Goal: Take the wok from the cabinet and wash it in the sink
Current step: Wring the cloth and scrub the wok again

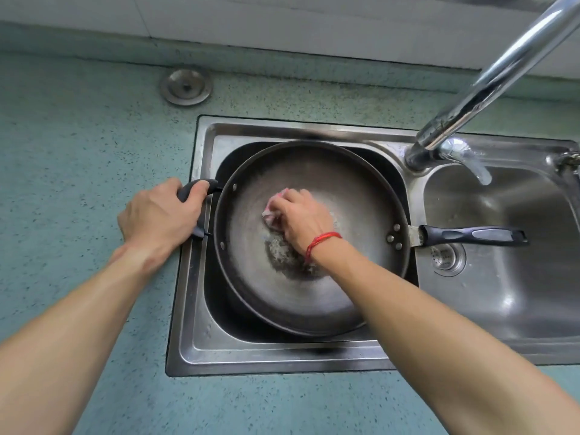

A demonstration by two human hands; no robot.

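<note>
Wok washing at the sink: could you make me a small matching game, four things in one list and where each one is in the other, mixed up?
Things:
1. left hand
2. right hand
3. long handle
4. round metal cover

Places:
A. reaching over the right basin
B. on the countertop behind the sink
C. inside the wok, pressing a pink cloth
D. on the wok's side handle

Pairs: 1-D, 2-C, 3-A, 4-B
</note>
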